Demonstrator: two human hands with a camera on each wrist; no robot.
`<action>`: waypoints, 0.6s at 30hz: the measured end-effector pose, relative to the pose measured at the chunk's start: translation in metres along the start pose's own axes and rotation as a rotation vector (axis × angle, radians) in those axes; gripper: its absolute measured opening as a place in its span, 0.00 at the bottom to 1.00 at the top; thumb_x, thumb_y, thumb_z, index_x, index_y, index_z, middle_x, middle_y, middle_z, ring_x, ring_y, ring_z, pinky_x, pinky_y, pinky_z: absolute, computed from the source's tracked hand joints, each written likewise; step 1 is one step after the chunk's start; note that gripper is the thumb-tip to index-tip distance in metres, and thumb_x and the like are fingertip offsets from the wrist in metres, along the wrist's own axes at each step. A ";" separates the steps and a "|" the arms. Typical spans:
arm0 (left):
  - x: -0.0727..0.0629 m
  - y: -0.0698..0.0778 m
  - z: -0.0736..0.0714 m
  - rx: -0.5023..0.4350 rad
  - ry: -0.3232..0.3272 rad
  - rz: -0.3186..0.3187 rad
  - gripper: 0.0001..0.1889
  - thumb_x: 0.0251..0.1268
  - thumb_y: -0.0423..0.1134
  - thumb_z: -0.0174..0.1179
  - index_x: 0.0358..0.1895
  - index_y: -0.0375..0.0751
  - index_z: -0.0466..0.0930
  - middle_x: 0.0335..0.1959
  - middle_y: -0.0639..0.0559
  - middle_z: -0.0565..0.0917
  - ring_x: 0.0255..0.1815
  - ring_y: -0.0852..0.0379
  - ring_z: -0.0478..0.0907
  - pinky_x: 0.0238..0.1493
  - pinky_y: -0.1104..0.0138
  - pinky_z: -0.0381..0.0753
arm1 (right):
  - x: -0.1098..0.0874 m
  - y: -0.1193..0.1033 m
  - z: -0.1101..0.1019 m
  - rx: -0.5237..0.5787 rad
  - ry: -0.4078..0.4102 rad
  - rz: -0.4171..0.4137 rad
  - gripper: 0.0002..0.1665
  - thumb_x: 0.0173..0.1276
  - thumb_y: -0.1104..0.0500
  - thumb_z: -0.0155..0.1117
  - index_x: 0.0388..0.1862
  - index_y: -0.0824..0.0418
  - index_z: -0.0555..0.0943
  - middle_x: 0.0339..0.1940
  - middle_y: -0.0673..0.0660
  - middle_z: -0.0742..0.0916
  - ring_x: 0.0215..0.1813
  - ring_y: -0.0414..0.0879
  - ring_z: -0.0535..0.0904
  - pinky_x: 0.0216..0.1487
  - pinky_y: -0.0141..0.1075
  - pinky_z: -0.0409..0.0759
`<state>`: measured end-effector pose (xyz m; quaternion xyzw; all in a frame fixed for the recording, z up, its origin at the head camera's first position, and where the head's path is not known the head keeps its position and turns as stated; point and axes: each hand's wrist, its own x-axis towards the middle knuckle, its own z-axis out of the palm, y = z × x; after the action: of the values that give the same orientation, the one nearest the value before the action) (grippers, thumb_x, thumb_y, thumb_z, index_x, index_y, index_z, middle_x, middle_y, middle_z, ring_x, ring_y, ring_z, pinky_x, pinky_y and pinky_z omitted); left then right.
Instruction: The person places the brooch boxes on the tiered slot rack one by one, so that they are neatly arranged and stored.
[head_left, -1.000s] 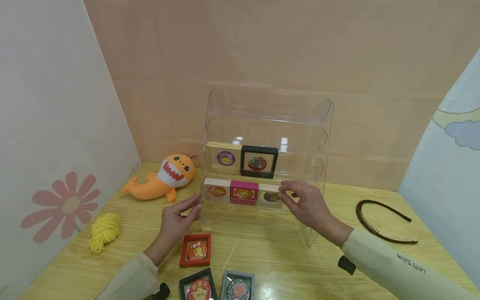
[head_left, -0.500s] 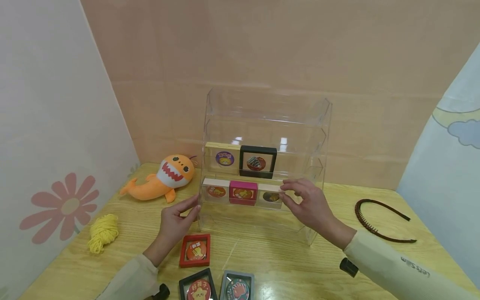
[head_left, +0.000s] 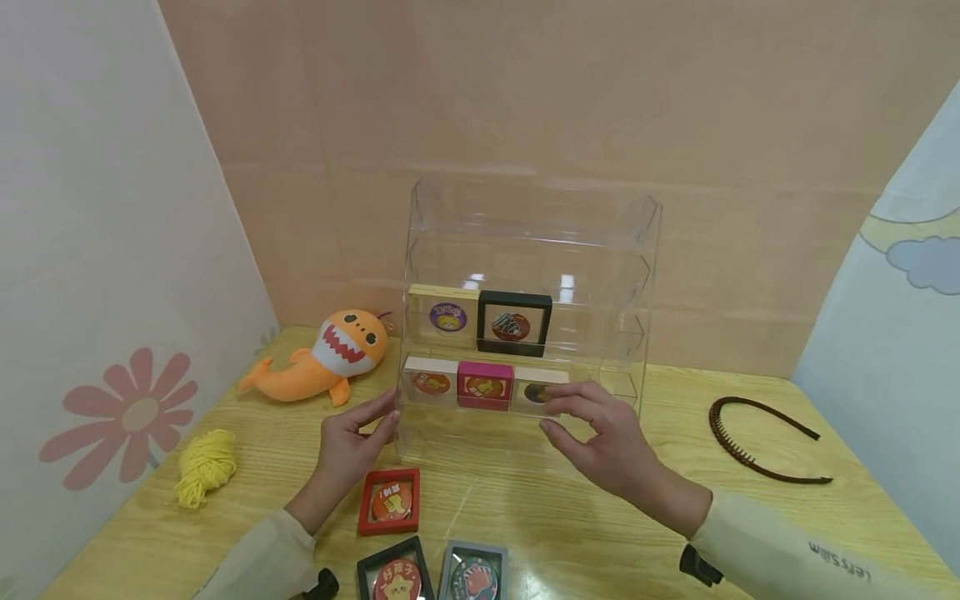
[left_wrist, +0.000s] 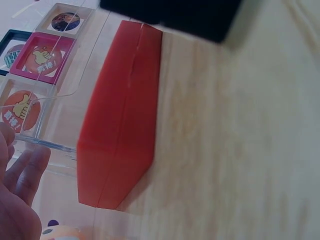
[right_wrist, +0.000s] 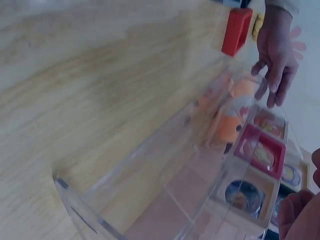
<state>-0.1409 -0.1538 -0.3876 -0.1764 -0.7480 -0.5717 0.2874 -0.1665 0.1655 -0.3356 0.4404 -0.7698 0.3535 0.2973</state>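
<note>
A clear acrylic display rack (head_left: 525, 225) stands upright on the table. My left hand (head_left: 348, 446) pinches its left side panel, with thumb and fingers at the edge. Close in front of the lower tier, my right hand (head_left: 603, 433) has its fingers spread and holds nothing; its fingertips overlap the right cream-framed badge (head_left: 527, 390). A magenta-framed badge (head_left: 486, 386) and another cream-framed badge (head_left: 431, 383) fill the rest of that row to the left. One tier up stand a pale yellow-framed badge (head_left: 447, 317) and a black-framed badge (head_left: 514, 323).
Red-framed (head_left: 389, 501), black-framed (head_left: 396, 571) and grey-framed (head_left: 474, 572) badges lie on the table in front of the rack. An orange shark plush (head_left: 322, 358) and yellow yarn (head_left: 207, 467) lie at left, a brown headband (head_left: 723, 429) at right.
My right hand has let go of the right cream-framed badge's upper right corner, moved down slightly and spread its fingers. The left hand still holds the rack's side.
</note>
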 end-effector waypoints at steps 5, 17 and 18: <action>-0.001 0.001 0.000 0.001 0.003 -0.013 0.15 0.55 0.15 0.60 0.48 0.19 0.79 0.43 0.30 0.81 0.39 0.39 0.81 0.25 0.65 0.84 | -0.011 -0.013 0.009 0.097 -0.036 -0.025 0.04 0.61 0.62 0.68 0.35 0.57 0.84 0.40 0.54 0.85 0.40 0.47 0.81 0.39 0.28 0.82; -0.001 0.003 0.000 0.016 0.002 -0.023 0.15 0.55 0.16 0.60 0.47 0.19 0.79 0.44 0.30 0.81 0.39 0.39 0.82 0.25 0.66 0.84 | -0.039 -0.031 0.027 0.237 -0.182 0.018 0.16 0.54 0.68 0.72 0.42 0.57 0.81 0.44 0.55 0.84 0.43 0.47 0.81 0.31 0.33 0.82; -0.001 0.003 0.000 0.016 0.002 -0.023 0.14 0.55 0.16 0.60 0.47 0.19 0.79 0.44 0.30 0.81 0.39 0.39 0.81 0.25 0.66 0.84 | -0.041 -0.031 0.028 0.243 -0.191 0.021 0.16 0.55 0.67 0.72 0.42 0.57 0.81 0.44 0.55 0.84 0.43 0.47 0.81 0.31 0.33 0.83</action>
<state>-0.1382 -0.1526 -0.3859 -0.1651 -0.7543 -0.5689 0.2830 -0.1249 0.1508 -0.3744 0.4968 -0.7508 0.4034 0.1635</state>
